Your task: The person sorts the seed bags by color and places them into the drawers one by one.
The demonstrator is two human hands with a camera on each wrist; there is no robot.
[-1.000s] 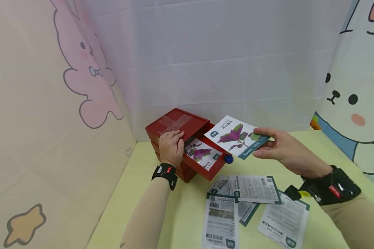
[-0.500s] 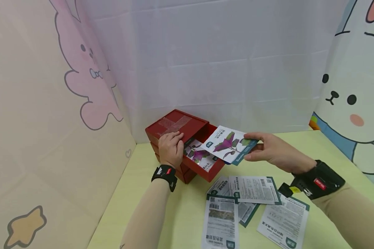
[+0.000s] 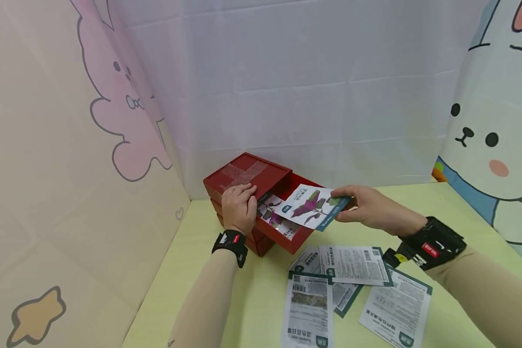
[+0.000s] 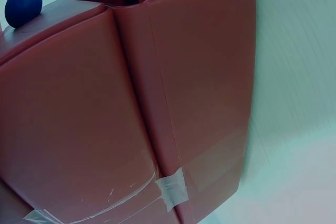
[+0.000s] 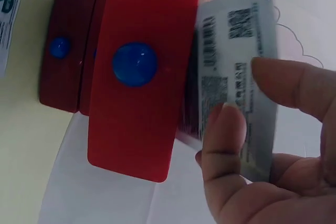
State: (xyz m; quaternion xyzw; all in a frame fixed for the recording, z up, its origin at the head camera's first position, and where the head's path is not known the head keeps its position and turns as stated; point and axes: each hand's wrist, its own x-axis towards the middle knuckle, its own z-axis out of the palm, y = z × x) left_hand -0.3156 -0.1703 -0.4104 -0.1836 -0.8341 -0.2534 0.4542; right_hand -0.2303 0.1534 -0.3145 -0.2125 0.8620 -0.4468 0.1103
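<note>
My right hand point(image 3: 369, 209) pinches a seed packet point(image 3: 310, 207) with a purple flower by its green end, thumb and fingers on either face. The packet slants over the pulled-out top drawer point(image 3: 287, 244) of a red cardboard drawer box point(image 3: 239, 171). Inside that drawer lies another purple-flower packet point(image 3: 267, 207), partly covered by the held one. My left hand point(image 3: 240, 208) rests on the box's near top edge, fingers lying over the top. In the right wrist view, the held packet's printed back point(image 5: 239, 40) stands just behind the drawer front with its blue knob point(image 5: 135, 64).
Several seed packets lie back side up on the yellow table point(image 3: 169, 290), including one at front point(image 3: 309, 309), one near the drawer point(image 3: 354, 263) and one at right point(image 3: 396, 309). Lower drawers with blue knobs point(image 5: 59, 48) are closed. A white curtain point(image 3: 313, 96) hangs behind.
My right hand has carried the packet left and down, from beside the drawer to over its opening, so it covers more of the packet inside. My left hand has stayed on the box.
</note>
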